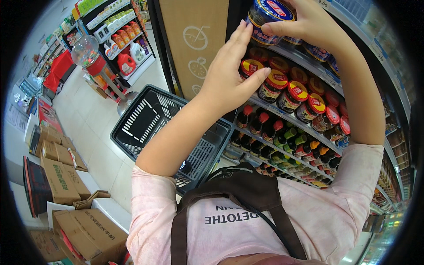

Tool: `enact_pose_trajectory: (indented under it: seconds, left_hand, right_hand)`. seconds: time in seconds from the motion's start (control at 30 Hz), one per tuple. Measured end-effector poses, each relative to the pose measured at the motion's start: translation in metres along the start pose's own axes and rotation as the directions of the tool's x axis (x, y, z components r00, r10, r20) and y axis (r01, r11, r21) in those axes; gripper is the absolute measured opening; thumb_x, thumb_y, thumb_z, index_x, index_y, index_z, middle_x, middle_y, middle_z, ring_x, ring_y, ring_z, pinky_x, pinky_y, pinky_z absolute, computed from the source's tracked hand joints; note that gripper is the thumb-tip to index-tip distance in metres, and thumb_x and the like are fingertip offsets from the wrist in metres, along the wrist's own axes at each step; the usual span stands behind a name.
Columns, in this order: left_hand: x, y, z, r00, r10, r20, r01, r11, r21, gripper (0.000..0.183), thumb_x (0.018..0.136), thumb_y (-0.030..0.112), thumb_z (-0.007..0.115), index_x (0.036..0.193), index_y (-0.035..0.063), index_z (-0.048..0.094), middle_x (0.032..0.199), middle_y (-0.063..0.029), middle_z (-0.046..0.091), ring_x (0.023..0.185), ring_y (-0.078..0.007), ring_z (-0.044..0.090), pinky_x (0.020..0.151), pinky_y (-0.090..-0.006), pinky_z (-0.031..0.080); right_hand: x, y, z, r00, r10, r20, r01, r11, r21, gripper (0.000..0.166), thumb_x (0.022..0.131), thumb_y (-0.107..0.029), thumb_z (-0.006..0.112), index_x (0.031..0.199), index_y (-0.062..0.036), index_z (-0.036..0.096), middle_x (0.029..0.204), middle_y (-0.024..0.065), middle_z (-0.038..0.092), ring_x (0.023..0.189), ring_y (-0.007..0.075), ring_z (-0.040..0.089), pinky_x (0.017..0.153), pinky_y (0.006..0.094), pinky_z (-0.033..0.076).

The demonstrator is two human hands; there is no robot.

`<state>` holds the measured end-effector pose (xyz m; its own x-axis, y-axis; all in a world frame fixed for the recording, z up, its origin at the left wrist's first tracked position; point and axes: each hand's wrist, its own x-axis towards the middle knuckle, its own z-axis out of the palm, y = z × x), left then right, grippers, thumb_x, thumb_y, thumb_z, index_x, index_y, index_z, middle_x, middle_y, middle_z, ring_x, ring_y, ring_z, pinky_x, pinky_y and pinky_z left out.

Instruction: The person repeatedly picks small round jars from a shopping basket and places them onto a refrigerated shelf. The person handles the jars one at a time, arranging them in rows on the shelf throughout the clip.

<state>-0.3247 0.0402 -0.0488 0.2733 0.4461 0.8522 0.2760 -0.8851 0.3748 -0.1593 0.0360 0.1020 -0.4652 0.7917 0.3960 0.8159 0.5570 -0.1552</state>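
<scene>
At the top of the view, my right hand [306, 23] grips a glass jar [265, 25] with a blue lid and a blue label, fingers on one side and thumb across its front. My left hand [233, 64] is raised at the jar's left side, fingers together and thumb apart; whether its fingertips touch the glass I cannot tell. More blue-labelled jars [314, 52] stand on the same shelf, partly behind my right hand. On the shelf below are red-lidded jars [276, 79] in rows, close to my left thumb.
A dark plastic shopping basket [212, 155] lies beneath my left forearm. Sauce bottles [258, 123] fill lower shelves. A candy dispenser [96, 63] and detergent shelves [127, 43] are at the upper left, cardboard boxes [89, 232] at the lower left. A tan panel [198, 16] borders the shelving.
</scene>
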Motion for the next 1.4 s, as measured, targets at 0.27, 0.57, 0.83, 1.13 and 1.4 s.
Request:
enact_pose_trajectory:
  seconds: [0.27,0.57,0.83,1.13,1.4]
  left_hand:
    - [0.004,-0.004,0.015,0.994,-0.087,0.066,0.089,0.996,-0.03,0.079,0.08,0.022,0.066,0.141,-0.0013,0.021,0.145,-0.0239,0.022,0.136,-0.0296,0.022,0.108,-0.0356,0.023]
    - [0.013,-0.012,0.025,0.981,-0.151,0.124,0.148,0.988,0.035,0.082,0.08,0.023,0.064,0.141,-0.0014,0.015,0.144,-0.0287,0.018,0.13,-0.0361,0.03,0.1,-0.0371,0.035]
    - [0.02,-0.016,0.033,0.977,-0.179,0.117,0.187,0.98,-0.063,0.083,0.08,0.02,0.066,0.141,-0.0036,0.015,0.145,-0.0276,0.016,0.136,-0.0309,0.02,0.106,-0.0348,0.027]
    - [0.026,-0.013,0.033,0.974,-0.172,0.148,0.17,0.985,0.028,0.085,0.08,0.023,0.066,0.141,-0.0051,0.014,0.144,-0.0295,0.017,0.135,-0.0332,0.023,0.104,-0.0342,0.029]
    - [0.038,-0.019,0.036,0.955,-0.222,0.196,0.2,0.972,0.126,0.084,0.08,0.027,0.065,0.139,-0.0074,0.016,0.141,-0.0316,0.021,0.13,-0.0357,0.031,0.099,-0.0337,0.037]
  right_hand:
    - [0.014,0.017,0.006,1.0,-0.013,-0.01,0.012,0.999,-0.047,0.058,0.066,-0.039,0.072,0.101,0.0048,0.058,0.092,0.0203,0.062,0.086,0.0291,0.061,0.076,0.0337,0.047]
    - [0.028,0.032,0.01,1.0,-0.001,0.014,0.004,0.986,-0.164,0.063,0.065,-0.043,0.071,0.104,0.0054,0.057,0.099,0.0233,0.061,0.093,0.033,0.058,0.081,0.0362,0.045]
    - [0.036,0.043,0.006,0.993,0.041,0.112,-0.041,0.999,-0.008,0.066,0.066,-0.043,0.068,0.107,0.0068,0.057,0.1,0.0241,0.062,0.093,0.0307,0.06,0.082,0.0355,0.046]
    - [0.039,0.053,0.007,0.99,0.113,0.086,-0.104,0.989,-0.104,0.074,0.066,-0.049,0.066,0.114,0.0062,0.054,0.106,0.0251,0.06,0.097,0.0322,0.059,0.086,0.035,0.045]
    - [0.049,0.057,0.008,0.98,0.132,0.146,-0.12,0.989,-0.089,0.073,0.067,-0.051,0.064,0.115,0.004,0.055,0.109,0.0238,0.059,0.101,0.0313,0.057,0.086,0.0345,0.044]
